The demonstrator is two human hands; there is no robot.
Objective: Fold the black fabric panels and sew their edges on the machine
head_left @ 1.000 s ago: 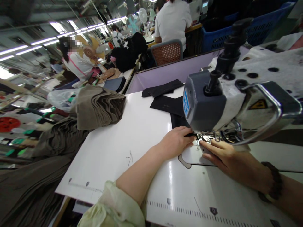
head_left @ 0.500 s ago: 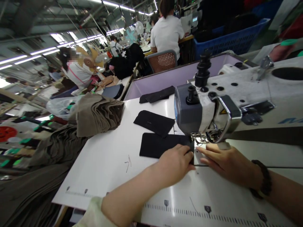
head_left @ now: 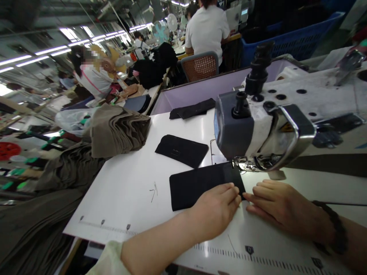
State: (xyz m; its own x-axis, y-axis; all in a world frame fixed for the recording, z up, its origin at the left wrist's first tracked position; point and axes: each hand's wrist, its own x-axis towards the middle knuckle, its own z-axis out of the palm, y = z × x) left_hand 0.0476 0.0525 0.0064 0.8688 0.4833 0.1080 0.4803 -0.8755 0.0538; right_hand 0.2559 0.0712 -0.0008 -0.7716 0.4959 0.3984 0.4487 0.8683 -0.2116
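A flat black fabric piece [head_left: 195,183] lies on the white sewing table with its upper right edge by the presser foot [head_left: 243,165] of the sewing machine. My left hand [head_left: 219,208] rests on its lower right part, fingers bent and pressed together on the cloth. At the piece's lower right corner is my right hand [head_left: 282,208], its fingers curled and its foremost fingertip on the edge; what lies under that tip is hidden. A second black piece [head_left: 182,149], with a small mark on it, lies just behind the first.
The machine head [head_left: 235,122] stands over the table's right side. Farther back lie more black pieces [head_left: 192,109]. A stack of brown-grey cloth [head_left: 117,131] sits on the left edge. Beyond are a lilac bin [head_left: 183,95], a blue basket [head_left: 286,47] and seated people.
The black piece has turned, its left end coming nearer to me. Both hands have shifted toward me, the right one drawing back from the needle area with its fingers more curled. The view has shifted slightly.
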